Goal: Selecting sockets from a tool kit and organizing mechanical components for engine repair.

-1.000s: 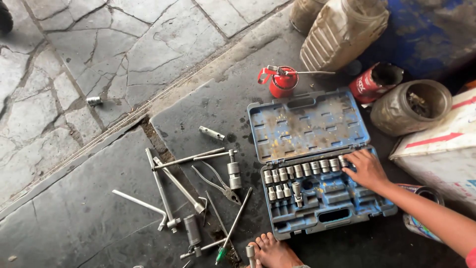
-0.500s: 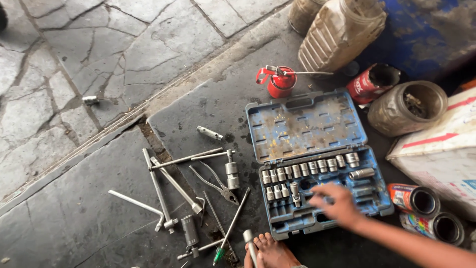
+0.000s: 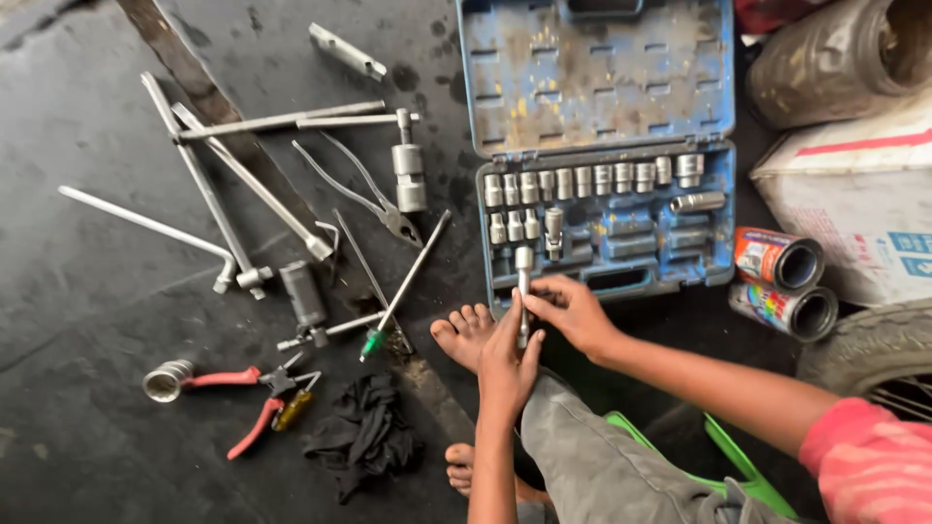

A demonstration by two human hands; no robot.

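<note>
Nearest the camera, at the bottom of the frame, I see grey trousers, a green stool edge (image 3: 723, 446) and two bare feet, one foot (image 3: 464, 333) flat on the dark floor (image 3: 87, 311).

Just above the knee, both hands meet on one tool. Left hand (image 3: 507, 367) wraps the lower end of a slim steel socket driver (image 3: 524, 291), fingers curled closed round its shaft. Right hand (image 3: 575, 312) comes in from the right side, fingertips pinched on the same shaft a little higher up. So both grips are shut on the driver; neither is free.

Long axis of the driver runs near upright in the frame, pointing away from me toward the case. Its socket end (image 3: 524, 258) sits at the front lip of the blue socket case (image 3: 621, 247), just short of the lower row of sockets (image 3: 524, 225). The case lies straight ahead of the hands; right hand is the nearer to it, touching or all but touching its front rim, I cannot tell which.

Left of the foot: a black rag (image 3: 364, 437), red-handled pliers (image 3: 257, 412), a green-tipped screwdriver (image 3: 403, 286).

Further out, loose bars and wrenches (image 3: 223, 184) lie crossed on the floor. Upper socket row (image 3: 592, 180) is full; case lid (image 3: 592, 73) lies open flat behind.

Right side: two printed cans (image 3: 782, 281) on their sides, a cardboard box (image 3: 854, 209), a tyre edge (image 3: 874, 349).
</note>
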